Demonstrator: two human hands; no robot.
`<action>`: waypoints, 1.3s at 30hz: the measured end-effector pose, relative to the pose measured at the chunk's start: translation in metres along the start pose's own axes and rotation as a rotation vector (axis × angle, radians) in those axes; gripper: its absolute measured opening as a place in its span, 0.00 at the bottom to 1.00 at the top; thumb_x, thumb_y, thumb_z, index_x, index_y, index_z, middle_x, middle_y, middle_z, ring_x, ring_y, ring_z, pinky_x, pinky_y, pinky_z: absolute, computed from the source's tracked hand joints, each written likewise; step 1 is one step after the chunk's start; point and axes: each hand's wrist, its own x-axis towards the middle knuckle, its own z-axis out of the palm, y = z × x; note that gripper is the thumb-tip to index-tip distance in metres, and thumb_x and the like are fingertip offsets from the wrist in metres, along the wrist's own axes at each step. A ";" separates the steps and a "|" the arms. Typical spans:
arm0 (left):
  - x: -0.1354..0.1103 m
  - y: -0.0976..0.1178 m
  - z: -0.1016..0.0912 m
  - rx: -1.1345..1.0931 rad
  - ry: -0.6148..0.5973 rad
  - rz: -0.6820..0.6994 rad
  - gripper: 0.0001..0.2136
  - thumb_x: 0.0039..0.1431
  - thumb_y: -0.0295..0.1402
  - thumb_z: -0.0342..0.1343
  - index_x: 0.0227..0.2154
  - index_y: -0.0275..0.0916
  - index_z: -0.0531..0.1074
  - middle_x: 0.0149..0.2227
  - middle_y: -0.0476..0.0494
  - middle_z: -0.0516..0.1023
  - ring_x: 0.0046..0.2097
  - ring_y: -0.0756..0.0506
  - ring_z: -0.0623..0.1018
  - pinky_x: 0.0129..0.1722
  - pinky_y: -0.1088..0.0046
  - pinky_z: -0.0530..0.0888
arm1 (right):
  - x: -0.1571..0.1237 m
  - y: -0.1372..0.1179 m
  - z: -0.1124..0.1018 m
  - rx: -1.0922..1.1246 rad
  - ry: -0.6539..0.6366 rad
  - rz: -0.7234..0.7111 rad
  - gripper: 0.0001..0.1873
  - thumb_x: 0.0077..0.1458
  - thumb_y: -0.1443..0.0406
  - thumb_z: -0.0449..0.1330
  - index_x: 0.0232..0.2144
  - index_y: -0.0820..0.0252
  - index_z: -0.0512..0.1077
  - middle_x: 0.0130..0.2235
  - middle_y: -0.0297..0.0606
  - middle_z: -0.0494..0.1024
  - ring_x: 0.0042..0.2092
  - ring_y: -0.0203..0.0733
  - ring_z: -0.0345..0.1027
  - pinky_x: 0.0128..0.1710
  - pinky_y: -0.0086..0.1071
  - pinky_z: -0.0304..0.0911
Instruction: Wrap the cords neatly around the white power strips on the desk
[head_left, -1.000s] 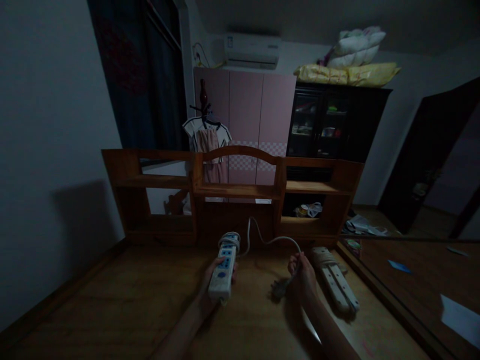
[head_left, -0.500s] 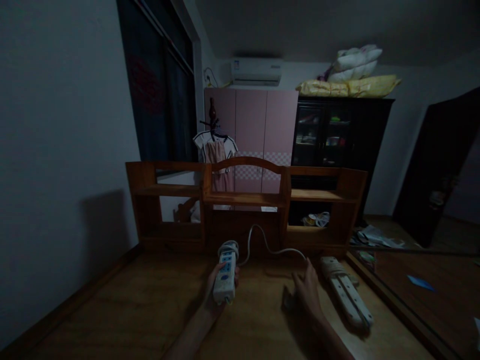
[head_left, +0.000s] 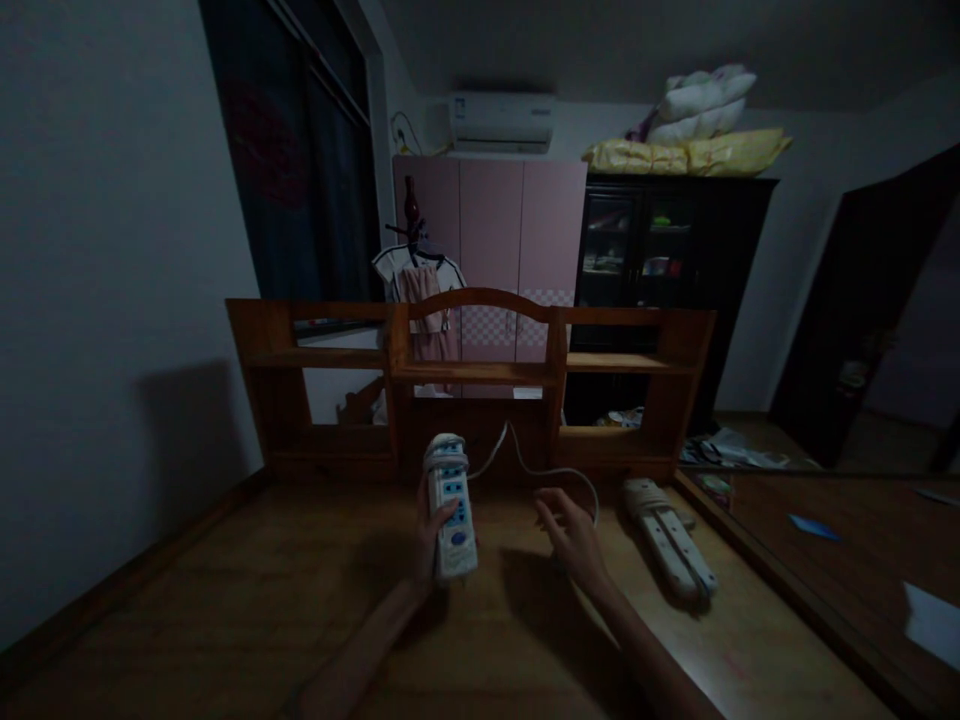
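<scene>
My left hand (head_left: 433,530) grips a white power strip (head_left: 459,545) with blue sockets, thumb across its face. Part of the white cord (head_left: 448,460) is wound around the strip's far end. From there the loose cord rises in a bend, then curves down to my right hand (head_left: 574,540). The fingers of that hand are curled together around the cord, whose end is hidden or too dim to make out. On the desk to the right lies a second pale power strip (head_left: 675,550), its own cord wrapped around its far end.
The wooden desk (head_left: 262,620) has a low shelf unit (head_left: 472,375) along its back edge. A wall (head_left: 112,330) stands close on the left. Beyond the desk's right edge are a brown surface (head_left: 847,590) with papers and an open dark door (head_left: 862,300).
My right hand has moved left and up, closer to the power strip, with its fingers more curled. My left hand has tilted the strip more upright. The view has shifted slightly.
</scene>
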 end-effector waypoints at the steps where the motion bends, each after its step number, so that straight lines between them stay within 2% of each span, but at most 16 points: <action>1: -0.005 0.000 0.002 0.063 -0.011 0.137 0.30 0.47 0.26 0.62 0.54 0.49 0.60 0.43 0.50 0.76 0.37 0.48 0.78 0.35 0.77 0.75 | -0.002 -0.005 0.003 0.057 -0.043 0.024 0.15 0.61 0.55 0.50 0.41 0.56 0.70 0.33 0.37 0.74 0.31 0.39 0.71 0.31 0.31 0.66; 3: -0.012 0.002 0.005 0.202 -0.044 0.393 0.36 0.42 0.19 0.62 0.55 0.49 0.60 0.51 0.48 0.72 0.52 0.45 0.73 0.46 0.76 0.72 | -0.004 -0.013 0.006 0.115 -0.104 0.037 0.17 0.61 0.53 0.49 0.37 0.56 0.71 0.30 0.35 0.74 0.29 0.38 0.70 0.30 0.29 0.65; 4: -0.013 0.003 0.005 0.262 -0.054 0.456 0.36 0.41 0.17 0.61 0.55 0.46 0.61 0.53 0.46 0.71 0.56 0.43 0.69 0.48 0.76 0.70 | -0.005 -0.016 0.006 0.123 -0.120 0.032 0.18 0.62 0.52 0.49 0.35 0.57 0.71 0.30 0.35 0.74 0.30 0.38 0.70 0.31 0.29 0.64; 8: -0.014 0.009 0.003 0.458 -0.078 0.399 0.26 0.38 0.15 0.58 0.44 0.39 0.72 0.53 0.36 0.70 0.61 0.36 0.61 0.46 0.73 0.73 | -0.004 -0.024 0.000 0.203 -0.151 0.023 0.25 0.63 0.49 0.44 0.36 0.58 0.73 0.32 0.37 0.75 0.33 0.39 0.69 0.34 0.30 0.64; 11: -0.015 0.012 0.007 0.679 -0.167 0.420 0.24 0.38 0.15 0.59 0.40 0.44 0.75 0.57 0.41 0.65 0.63 0.34 0.57 0.48 0.68 0.72 | -0.002 -0.023 -0.006 0.284 -0.115 0.050 0.31 0.63 0.47 0.39 0.37 0.60 0.75 0.33 0.39 0.76 0.34 0.40 0.70 0.35 0.31 0.65; 13: -0.016 0.012 0.012 0.797 -0.239 0.446 0.24 0.38 0.16 0.60 0.39 0.47 0.76 0.57 0.43 0.65 0.63 0.34 0.57 0.50 0.65 0.71 | -0.002 -0.023 -0.008 0.265 -0.029 0.037 0.30 0.64 0.49 0.38 0.40 0.59 0.74 0.36 0.39 0.76 0.38 0.41 0.70 0.40 0.33 0.64; 16: -0.019 0.009 0.018 0.913 -0.352 0.485 0.23 0.40 0.18 0.60 0.40 0.48 0.77 0.56 0.40 0.66 0.62 0.34 0.59 0.53 0.63 0.68 | -0.005 -0.025 -0.010 0.131 0.162 -0.064 0.22 0.64 0.54 0.44 0.55 0.55 0.63 0.44 0.40 0.74 0.44 0.43 0.68 0.47 0.38 0.62; 18: -0.021 0.004 0.020 0.996 -0.387 0.527 0.23 0.43 0.19 0.59 0.43 0.49 0.76 0.59 0.41 0.63 0.62 0.34 0.60 0.54 0.61 0.66 | -0.009 -0.029 -0.009 -0.007 0.251 -0.175 0.27 0.61 0.57 0.51 0.60 0.55 0.54 0.50 0.42 0.70 0.49 0.45 0.65 0.51 0.42 0.60; 21: -0.023 -0.009 0.022 1.110 -0.348 0.566 0.25 0.46 0.23 0.59 0.48 0.51 0.73 0.63 0.44 0.57 0.60 0.33 0.62 0.53 0.60 0.66 | -0.014 -0.035 -0.003 -0.245 0.204 -0.378 0.28 0.55 0.61 0.58 0.57 0.55 0.59 0.54 0.45 0.66 0.54 0.50 0.60 0.54 0.46 0.57; 25: -0.025 -0.021 0.024 1.028 -0.273 0.504 0.27 0.46 0.25 0.61 0.51 0.49 0.70 0.65 0.42 0.53 0.58 0.32 0.65 0.47 0.64 0.70 | -0.016 -0.035 0.012 -0.490 0.101 -0.548 0.19 0.57 0.69 0.55 0.51 0.52 0.67 0.51 0.43 0.69 0.53 0.49 0.61 0.51 0.46 0.59; 28: -0.024 -0.022 0.025 0.863 -0.230 0.456 0.29 0.43 0.25 0.63 0.52 0.45 0.70 0.64 0.36 0.55 0.61 0.30 0.60 0.44 0.66 0.71 | -0.016 -0.030 0.020 -0.562 0.123 -0.580 0.16 0.58 0.71 0.53 0.48 0.53 0.69 0.50 0.43 0.70 0.51 0.49 0.62 0.49 0.46 0.60; 31: -0.023 -0.021 0.024 0.806 -0.188 0.486 0.33 0.42 0.25 0.64 0.55 0.44 0.65 0.64 0.33 0.56 0.63 0.30 0.58 0.42 0.67 0.73 | -0.016 -0.026 0.022 -0.509 0.177 -0.559 0.13 0.59 0.70 0.52 0.45 0.54 0.70 0.48 0.43 0.71 0.49 0.48 0.64 0.47 0.44 0.62; 32: -0.022 -0.021 0.023 0.879 -0.172 0.521 0.35 0.43 0.25 0.63 0.58 0.44 0.62 0.64 0.33 0.55 0.62 0.30 0.58 0.41 0.67 0.73 | -0.016 -0.025 0.021 -0.471 0.189 -0.534 0.12 0.60 0.69 0.52 0.44 0.54 0.70 0.46 0.43 0.71 0.48 0.47 0.64 0.46 0.43 0.62; 34: -0.020 -0.020 0.021 1.219 -0.120 0.616 0.39 0.46 0.27 0.59 0.62 0.47 0.53 0.66 0.36 0.49 0.59 0.31 0.65 0.40 0.65 0.74 | -0.015 -0.024 0.019 -0.376 0.204 -0.450 0.10 0.61 0.68 0.50 0.42 0.56 0.69 0.42 0.43 0.72 0.44 0.45 0.67 0.43 0.39 0.64; 37: -0.019 -0.017 0.018 1.857 -0.016 0.736 0.42 0.49 0.28 0.53 0.65 0.48 0.40 0.68 0.37 0.38 0.45 0.37 0.76 0.36 0.62 0.76 | -0.012 -0.021 0.014 -0.207 0.265 -0.237 0.08 0.63 0.64 0.48 0.39 0.57 0.67 0.35 0.38 0.73 0.35 0.41 0.68 0.36 0.35 0.64; 39: -0.018 -0.014 0.016 2.071 0.018 0.793 0.42 0.50 0.29 0.52 0.65 0.46 0.37 0.68 0.37 0.35 0.40 0.40 0.78 0.34 0.63 0.76 | -0.010 -0.016 0.010 -0.073 0.317 -0.089 0.09 0.63 0.61 0.49 0.39 0.57 0.66 0.32 0.36 0.74 0.31 0.39 0.68 0.33 0.33 0.63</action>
